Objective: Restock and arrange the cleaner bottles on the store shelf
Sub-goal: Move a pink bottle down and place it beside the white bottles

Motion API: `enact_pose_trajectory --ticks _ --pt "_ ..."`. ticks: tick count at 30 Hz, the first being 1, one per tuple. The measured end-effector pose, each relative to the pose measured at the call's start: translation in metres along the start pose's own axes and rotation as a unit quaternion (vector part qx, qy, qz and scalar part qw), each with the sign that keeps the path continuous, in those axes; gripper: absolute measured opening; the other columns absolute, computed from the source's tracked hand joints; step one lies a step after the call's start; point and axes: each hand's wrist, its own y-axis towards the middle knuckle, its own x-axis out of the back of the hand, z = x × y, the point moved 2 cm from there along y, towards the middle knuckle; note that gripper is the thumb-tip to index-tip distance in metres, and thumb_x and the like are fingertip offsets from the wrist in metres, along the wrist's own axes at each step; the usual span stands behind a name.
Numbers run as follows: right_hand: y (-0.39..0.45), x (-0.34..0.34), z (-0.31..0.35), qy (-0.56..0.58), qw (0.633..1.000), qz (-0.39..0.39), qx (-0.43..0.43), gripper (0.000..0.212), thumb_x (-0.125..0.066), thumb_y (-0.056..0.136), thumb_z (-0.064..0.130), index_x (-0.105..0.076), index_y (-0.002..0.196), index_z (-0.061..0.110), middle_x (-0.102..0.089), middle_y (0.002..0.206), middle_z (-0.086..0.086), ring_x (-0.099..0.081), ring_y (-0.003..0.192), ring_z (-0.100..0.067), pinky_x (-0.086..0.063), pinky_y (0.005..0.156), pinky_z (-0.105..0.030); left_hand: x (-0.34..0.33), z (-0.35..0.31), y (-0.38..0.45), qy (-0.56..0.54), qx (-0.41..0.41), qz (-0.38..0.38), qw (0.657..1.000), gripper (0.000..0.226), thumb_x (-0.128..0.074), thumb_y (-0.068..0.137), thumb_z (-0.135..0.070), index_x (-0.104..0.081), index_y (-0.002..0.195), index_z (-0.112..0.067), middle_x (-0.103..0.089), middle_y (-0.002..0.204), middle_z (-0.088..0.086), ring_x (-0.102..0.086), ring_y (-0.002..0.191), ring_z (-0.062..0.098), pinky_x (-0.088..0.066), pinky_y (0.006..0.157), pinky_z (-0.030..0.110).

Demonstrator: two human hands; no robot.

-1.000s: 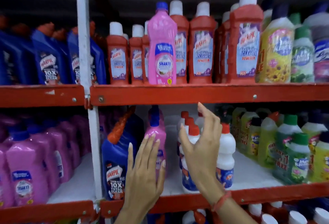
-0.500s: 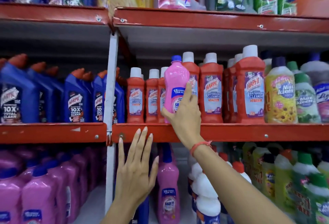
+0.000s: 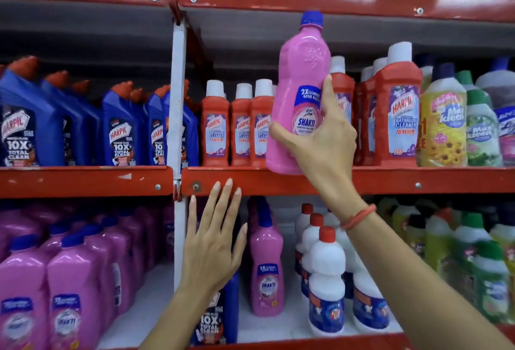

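Shakti pink bottle [image 3: 299, 93] is now coming off the red Harpic row [image 3: 239, 124], where it was standing a moment ago; the right hand [image 3: 320, 140] is wrapping its lower body, thumb and fingers clamped, base clearing the orange shelf lip [image 3: 278, 181]. Nearer, the left hand [image 3: 214, 241] is hovering with fingers spread. Judging by this, a misplaced bottle is being pulled for the pink group below; headroom under the upper shelf [image 3: 334, 1] is looking tight.

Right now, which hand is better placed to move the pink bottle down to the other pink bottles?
The right hand: it already grips the pink bottle, lifted in front of the red bottles. The left hand is open and empty, near the shelf edge.
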Motion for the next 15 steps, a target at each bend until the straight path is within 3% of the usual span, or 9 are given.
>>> enact_pose_trajectory --ticks 3,6,11,15 --pt "-0.04 0.008 -0.012 0.033 0.999 0.002 -0.023 0.115 -0.077 0.059 0.058 -0.022 0.155 0.027 -0.06 0.131 -0.001 -0.064 0.112 -0.018 -0.057 0.094 -0.042 0.0 -0.001 -0.005 0.013 -0.001 0.009 1.0 0.062 -0.044 0.097 -0.036 -0.027 0.151 -0.012 -0.024 0.161 0.005 -0.019 0.15 0.022 -0.017 0.12 0.055" --pt "-0.085 0.012 -0.032 0.04 0.999 -0.003 -0.035 0.112 -0.084 0.058 0.051 -0.025 0.152 0.033 -0.059 0.136 -0.001 -0.064 0.116 -0.019 -0.056 0.095 -0.042 0.0 0.001 -0.012 0.029 -0.004 0.024 0.999 0.063 -0.043 0.098 -0.035 -0.023 0.153 -0.012 -0.021 0.162 0.004 -0.016 0.15 0.021 -0.016 0.12 0.056" --pt "-0.157 0.003 -0.069 0.041 0.994 0.051 -0.084 0.117 -0.084 0.055 0.052 -0.019 0.152 0.043 -0.06 0.134 0.001 -0.064 0.114 -0.017 -0.057 0.092 -0.041 0.003 0.001 -0.014 0.04 -0.005 0.036 0.999 0.064 -0.042 0.098 -0.036 -0.023 0.153 -0.011 -0.02 0.163 0.005 -0.015 0.151 0.022 -0.014 0.119 0.059" --pt "-0.195 -0.013 -0.098 0.03 0.987 0.107 -0.119 0.108 -0.085 0.057 0.046 -0.031 0.149 0.033 -0.059 0.131 0.008 -0.061 0.115 -0.008 -0.057 0.091 -0.03 0.003 0.001 -0.016 0.031 0.0 0.041 0.999 0.064 -0.04 0.097 -0.036 -0.022 0.153 -0.012 -0.018 0.163 0.004 -0.012 0.151 0.02 -0.01 0.12 0.06"
